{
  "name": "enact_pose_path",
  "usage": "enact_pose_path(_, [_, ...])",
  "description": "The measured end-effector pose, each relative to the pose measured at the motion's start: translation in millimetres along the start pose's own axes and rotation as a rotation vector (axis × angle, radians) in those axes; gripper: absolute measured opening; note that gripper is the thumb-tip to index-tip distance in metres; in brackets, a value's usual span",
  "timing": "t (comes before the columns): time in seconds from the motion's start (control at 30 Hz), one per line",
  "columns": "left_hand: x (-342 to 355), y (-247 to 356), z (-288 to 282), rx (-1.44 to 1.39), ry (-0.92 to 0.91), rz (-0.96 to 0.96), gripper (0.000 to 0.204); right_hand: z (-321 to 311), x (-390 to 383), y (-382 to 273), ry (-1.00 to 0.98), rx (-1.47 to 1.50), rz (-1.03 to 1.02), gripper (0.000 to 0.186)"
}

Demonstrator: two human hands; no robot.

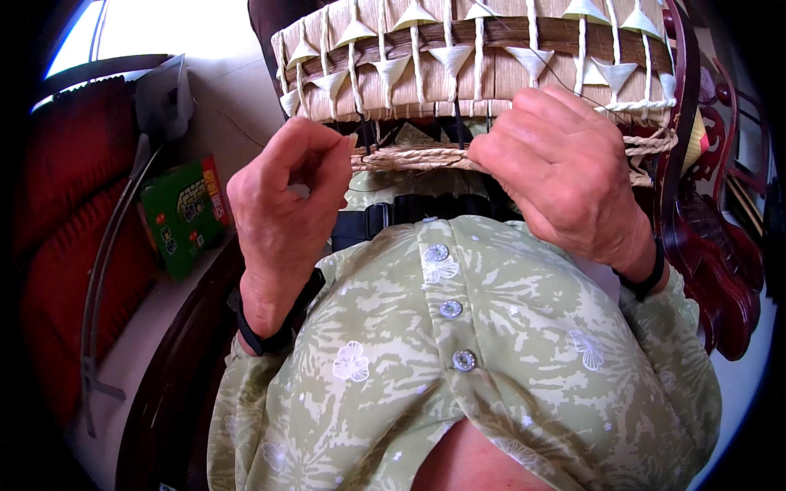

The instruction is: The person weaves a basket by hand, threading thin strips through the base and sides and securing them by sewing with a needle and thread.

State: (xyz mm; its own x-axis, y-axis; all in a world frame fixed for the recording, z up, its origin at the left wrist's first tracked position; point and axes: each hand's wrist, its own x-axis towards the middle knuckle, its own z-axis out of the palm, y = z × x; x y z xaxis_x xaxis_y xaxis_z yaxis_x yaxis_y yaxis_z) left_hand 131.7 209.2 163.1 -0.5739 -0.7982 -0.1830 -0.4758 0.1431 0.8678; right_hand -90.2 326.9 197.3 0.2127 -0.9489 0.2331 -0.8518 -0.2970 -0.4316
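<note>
A curved woven panel in pale fibre lies before me at the top. Twisted white cords and folded white triangles line it, with a dark brown band across. Along its near side runs a twisted straw rope, with dark ties around it. My left hand is closed in a pinch at the rope's left part, thumb and forefinger pressed together. Over its right part my right hand is curled closed, thumb side against the rope. What either hand grips is hidden or too small to make out. A thin dark strand passes above the right knuckles.
Dark red carved wood rises at the right of the panel. On the left are a red ribbed cushion, a grey metal stand and a green box. A dark curved wooden edge runs beside my left arm.
</note>
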Motion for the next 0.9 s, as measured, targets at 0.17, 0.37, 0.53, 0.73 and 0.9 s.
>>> enact_pose_path(0.17, [9, 9, 24, 0.307, 0.046, 0.362, 0.014, -2, -5, -2, -0.001, 0.007, 0.011, 0.019])
enact_pose_path(0.37, [15, 16, 59, 0.293, 0.152, 0.507, 0.013, -2, -13, -1, 0.062, -0.033, 0.010, 0.024])
enact_pose_path(0.53, [5, 8, 66, -0.063, 0.037, 0.241, 0.008, 0, -18, -4, 0.122, -0.060, 0.023, 0.026])
enact_pose_path(0.73, [11, 44, 34, -0.495, -0.434, -0.372, 0.025, 3, -23, -3, 0.141, -0.079, 0.009, 0.027])
enact_pose_path(0.9, [21, 49, 29, -0.610, -0.594, -0.512, 0.033, 5, -26, 0, 0.190, -0.098, -0.025, 0.026])
